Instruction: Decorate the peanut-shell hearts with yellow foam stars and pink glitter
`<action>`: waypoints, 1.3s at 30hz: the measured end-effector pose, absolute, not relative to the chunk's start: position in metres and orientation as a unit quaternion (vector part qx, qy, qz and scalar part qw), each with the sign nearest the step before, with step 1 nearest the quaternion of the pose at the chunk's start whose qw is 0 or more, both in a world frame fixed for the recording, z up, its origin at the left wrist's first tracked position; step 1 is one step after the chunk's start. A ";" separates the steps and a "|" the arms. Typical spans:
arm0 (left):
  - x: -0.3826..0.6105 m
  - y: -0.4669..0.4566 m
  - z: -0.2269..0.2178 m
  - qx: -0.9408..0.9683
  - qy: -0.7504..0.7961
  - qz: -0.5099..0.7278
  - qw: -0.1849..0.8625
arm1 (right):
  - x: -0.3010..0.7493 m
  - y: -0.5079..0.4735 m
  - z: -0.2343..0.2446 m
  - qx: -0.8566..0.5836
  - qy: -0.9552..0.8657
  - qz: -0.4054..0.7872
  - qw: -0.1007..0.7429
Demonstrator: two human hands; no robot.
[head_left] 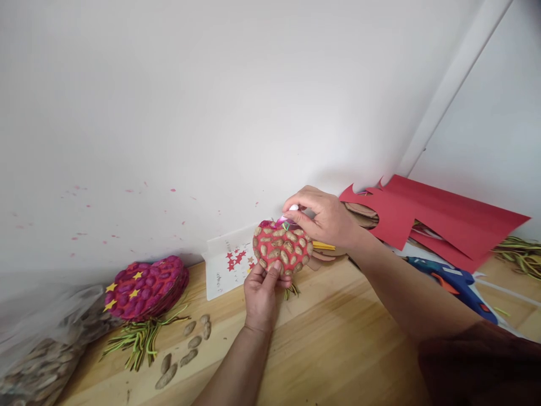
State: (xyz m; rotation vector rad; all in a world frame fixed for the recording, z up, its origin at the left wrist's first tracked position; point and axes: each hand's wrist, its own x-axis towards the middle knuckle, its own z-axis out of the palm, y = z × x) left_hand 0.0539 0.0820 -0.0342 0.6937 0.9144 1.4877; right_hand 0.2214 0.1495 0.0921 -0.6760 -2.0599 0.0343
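Above the wooden table (321, 344), close to the wall (236, 124), is a red disc (275, 255) studded with peanuts; magenta colours its upper left edge. The left hand (261, 287) grips its lower edge, thumb pressed on the front and fingers mostly hidden behind. At the top edge, the right hand (321, 213) pinches a small white-ended tool (293, 208) between thumb and fingers; whether its pinkish tip touches the peanuts is hard to tell. Behind and left of the disc lies a white sheet (214, 285) with small red stars (239, 257). Farther left, a magenta disc (146, 287) with yellow stars leans near the wall, stringy green and dark tassels (137, 341) below it. Loose peanuts (189, 357) lie beside these, and a clear bag (42, 363) of peanuts stands at far left. To the right are cut red paper (435, 208) and a blue glue gun (459, 282).
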 end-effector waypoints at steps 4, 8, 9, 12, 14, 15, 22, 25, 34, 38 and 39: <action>0.054 0.082 -0.035 0.301 0.391 0.640 0.589 | 0.222 0.149 0.093 -0.287 -0.833 0.032 0.473; 0.053 0.082 -0.037 0.303 0.394 0.638 0.589 | 0.222 0.150 0.092 -0.302 -0.832 0.040 0.463; 0.053 0.082 -0.038 0.304 0.394 0.636 0.589 | 0.222 0.151 0.092 -0.303 -0.830 0.039 0.466; 0.052 0.082 -0.039 0.305 0.392 0.635 0.591 | 0.223 0.152 0.091 -0.299 -0.823 0.038 0.481; 0.052 0.083 -0.039 0.303 0.389 0.636 0.594 | 0.223 0.151 0.091 -0.299 -0.826 0.042 0.476; 0.052 0.083 -0.039 0.302 0.388 0.636 0.594 | 0.223 0.151 0.092 -0.300 -0.829 0.044 0.470; 0.053 0.082 -0.038 0.306 0.391 0.635 0.591 | 0.223 0.152 0.090 -0.306 -0.815 0.031 0.491; 0.053 0.081 -0.037 0.307 0.395 0.635 0.589 | 0.224 0.154 0.089 -0.324 -0.801 0.055 0.500; 0.052 0.083 -0.041 0.317 0.397 0.630 0.587 | 0.230 0.167 0.082 -0.369 -0.752 0.127 0.531; 0.052 0.083 -0.041 0.319 0.393 0.630 0.589 | 0.230 0.167 0.081 -0.364 -0.755 0.157 0.522; 0.052 0.083 -0.041 0.320 0.391 0.631 0.589 | 0.230 0.167 0.081 -0.363 -0.757 0.154 0.521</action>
